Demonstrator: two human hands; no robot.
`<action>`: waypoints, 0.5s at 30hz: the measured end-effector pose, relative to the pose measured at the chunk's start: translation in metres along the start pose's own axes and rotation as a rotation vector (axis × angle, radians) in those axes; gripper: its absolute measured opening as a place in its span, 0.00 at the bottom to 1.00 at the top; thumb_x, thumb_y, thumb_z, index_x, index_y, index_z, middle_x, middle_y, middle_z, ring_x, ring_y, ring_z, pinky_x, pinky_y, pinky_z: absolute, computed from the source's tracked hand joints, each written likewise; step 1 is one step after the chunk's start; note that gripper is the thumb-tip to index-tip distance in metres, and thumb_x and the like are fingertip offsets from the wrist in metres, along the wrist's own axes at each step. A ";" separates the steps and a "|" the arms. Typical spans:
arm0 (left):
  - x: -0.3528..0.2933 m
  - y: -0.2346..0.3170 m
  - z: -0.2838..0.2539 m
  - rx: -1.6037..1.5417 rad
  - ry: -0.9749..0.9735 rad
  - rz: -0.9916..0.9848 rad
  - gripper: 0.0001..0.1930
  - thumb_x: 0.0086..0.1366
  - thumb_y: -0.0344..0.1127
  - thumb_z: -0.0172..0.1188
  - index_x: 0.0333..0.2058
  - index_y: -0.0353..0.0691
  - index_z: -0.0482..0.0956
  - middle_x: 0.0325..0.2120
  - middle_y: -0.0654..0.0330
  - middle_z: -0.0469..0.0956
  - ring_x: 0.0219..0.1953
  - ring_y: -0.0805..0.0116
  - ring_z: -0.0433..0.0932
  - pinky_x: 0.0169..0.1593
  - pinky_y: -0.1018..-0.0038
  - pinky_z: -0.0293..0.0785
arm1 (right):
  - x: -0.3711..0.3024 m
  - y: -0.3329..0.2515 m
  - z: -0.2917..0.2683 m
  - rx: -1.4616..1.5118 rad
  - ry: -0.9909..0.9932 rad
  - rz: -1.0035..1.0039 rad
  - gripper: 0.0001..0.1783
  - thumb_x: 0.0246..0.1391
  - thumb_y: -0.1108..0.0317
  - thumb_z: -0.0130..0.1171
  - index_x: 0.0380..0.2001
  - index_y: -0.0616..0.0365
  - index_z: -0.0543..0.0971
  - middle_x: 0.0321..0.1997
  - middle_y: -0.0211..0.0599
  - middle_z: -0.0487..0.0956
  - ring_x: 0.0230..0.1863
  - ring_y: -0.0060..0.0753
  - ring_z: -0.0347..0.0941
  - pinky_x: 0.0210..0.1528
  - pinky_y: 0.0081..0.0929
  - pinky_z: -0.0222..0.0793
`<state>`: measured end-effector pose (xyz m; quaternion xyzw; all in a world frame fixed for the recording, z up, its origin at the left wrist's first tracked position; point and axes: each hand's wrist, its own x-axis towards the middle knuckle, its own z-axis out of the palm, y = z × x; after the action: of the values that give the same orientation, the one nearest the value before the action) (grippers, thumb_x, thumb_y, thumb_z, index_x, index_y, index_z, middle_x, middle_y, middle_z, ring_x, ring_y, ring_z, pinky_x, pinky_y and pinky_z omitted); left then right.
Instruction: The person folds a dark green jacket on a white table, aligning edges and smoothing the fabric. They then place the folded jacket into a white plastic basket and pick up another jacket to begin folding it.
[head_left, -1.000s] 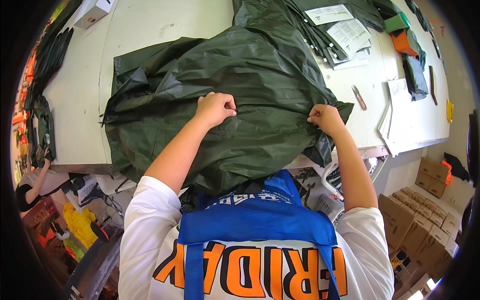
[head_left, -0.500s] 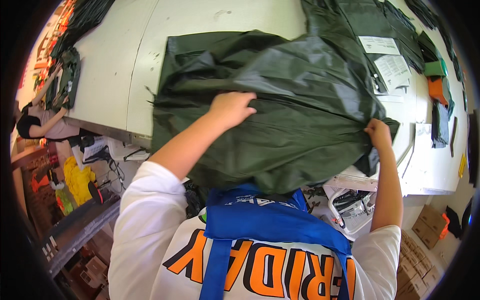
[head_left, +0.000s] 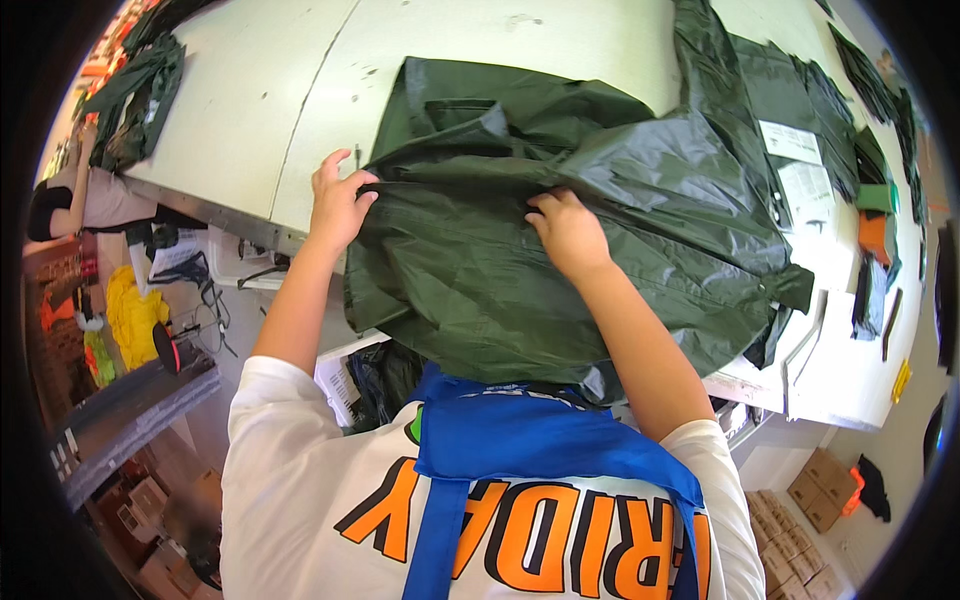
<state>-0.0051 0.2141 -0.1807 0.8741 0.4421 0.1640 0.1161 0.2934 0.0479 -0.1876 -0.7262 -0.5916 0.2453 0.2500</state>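
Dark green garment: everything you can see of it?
The garment is dark green and thin, with a shiny, plastic-looking surface. It lies spread but wrinkled on the white table, its near part hanging over the edge towards the apron. A long sleeve-like part runs to the far side. The left hand is at its left edge, apparently pinching it; the right hand touches its middle.

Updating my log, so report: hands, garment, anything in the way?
Left hand at left edge of dark green garment; right hand on its front. Garment wrinkled, spread on white table. Papers off right, apart from both hands.
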 end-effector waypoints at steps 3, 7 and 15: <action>0.001 -0.035 0.000 -0.449 -0.372 -0.296 0.11 0.58 0.26 0.61 0.41 0.41 0.80 0.38 0.60 0.75 0.36 0.67 0.75 0.43 0.75 0.71 | 0.018 0.014 0.014 0.017 -0.051 -0.001 0.11 0.46 0.64 0.63 0.33 0.55 0.82 0.36 0.44 0.80 0.39 0.47 0.75 0.44 0.36 0.71; 0.016 -0.038 -0.013 -0.423 -0.497 -0.241 0.14 0.57 0.25 0.61 0.43 0.42 0.80 0.46 0.59 0.75 0.42 0.68 0.74 0.46 0.76 0.71 | 0.031 0.011 0.000 0.172 -0.248 0.248 0.10 0.45 0.65 0.63 0.31 0.59 0.83 0.30 0.47 0.80 0.33 0.47 0.76 0.41 0.33 0.70; 0.039 -0.041 -0.031 -0.457 -0.537 0.057 0.15 0.55 0.24 0.62 0.42 0.40 0.81 0.42 0.57 0.74 0.40 0.64 0.74 0.44 0.73 0.71 | 0.037 -0.001 0.001 0.171 -0.253 0.427 0.11 0.45 0.65 0.65 0.30 0.61 0.82 0.22 0.40 0.79 0.21 0.31 0.75 0.31 0.28 0.71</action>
<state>-0.0257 0.2712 -0.1595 0.8496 0.3230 0.0262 0.4161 0.2992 0.0848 -0.1898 -0.7743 -0.4288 0.4304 0.1769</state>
